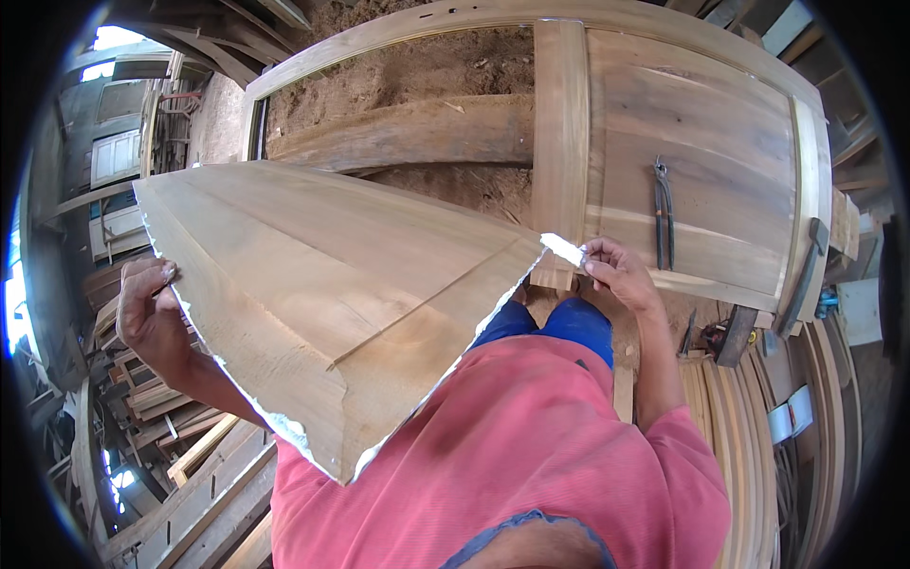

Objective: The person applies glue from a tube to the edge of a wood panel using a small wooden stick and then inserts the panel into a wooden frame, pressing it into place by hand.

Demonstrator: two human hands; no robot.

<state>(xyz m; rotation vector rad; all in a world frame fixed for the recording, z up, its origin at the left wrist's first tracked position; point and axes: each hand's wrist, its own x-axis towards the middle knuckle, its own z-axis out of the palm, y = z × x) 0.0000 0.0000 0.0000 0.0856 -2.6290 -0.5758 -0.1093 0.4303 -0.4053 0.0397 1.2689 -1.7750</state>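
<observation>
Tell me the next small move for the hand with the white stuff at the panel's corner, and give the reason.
Probably draw the right hand down along the panel's near edge, spreading the white paste. The wooden panel already carries white along both lower edges, while the left hand grips its far edge, propping it. The right fingertips pinch white material just at the corner, so the adjoining stretch seems the natural place to go on.

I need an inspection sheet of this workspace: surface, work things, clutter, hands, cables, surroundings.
Surface: wooden door frame lying flat over dirt ground.
Work things: wooden panel held up, white stuff along its edges; white strip at its corner.
Clutter: pincers on the door boards; hammer at the frame's edge.
Hands: left hand grips the panel's edge; right hand pinches the strip.
Cables: nothing seen.
Surroundings: stacked timber, doors leaning at the left.
</observation>
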